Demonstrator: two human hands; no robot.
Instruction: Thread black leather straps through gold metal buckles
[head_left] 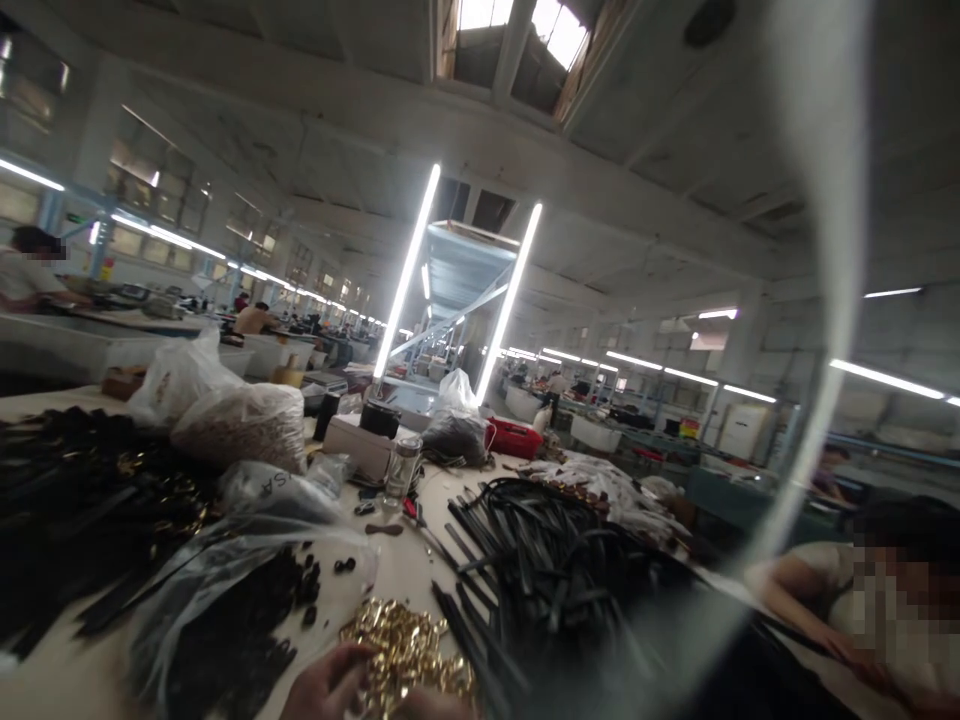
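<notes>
At the bottom edge my left hand [330, 684] sits beside a pile of shiny gold metal buckles [401, 640]. Its fingers are curled together, and whatever they hold is hidden. Only the top of my right hand [433, 704] shows, just below the same pile; its fingers are out of sight. Long black straps [540, 560] lie heaped to the right of the buckles. On the left, an open clear plastic bag [202, 560] spills small black loops [307, 580] onto the pale table [390, 570].
More black straps with gold fittings [135, 480] cover the table's left. Filled plastic bags [244, 425], a glass jar [403, 470], red-handled scissors [411, 508] and a red case [514, 438] stand farther back. A co-worker [862, 610] sits at the right; a blurred pale strip crosses that side.
</notes>
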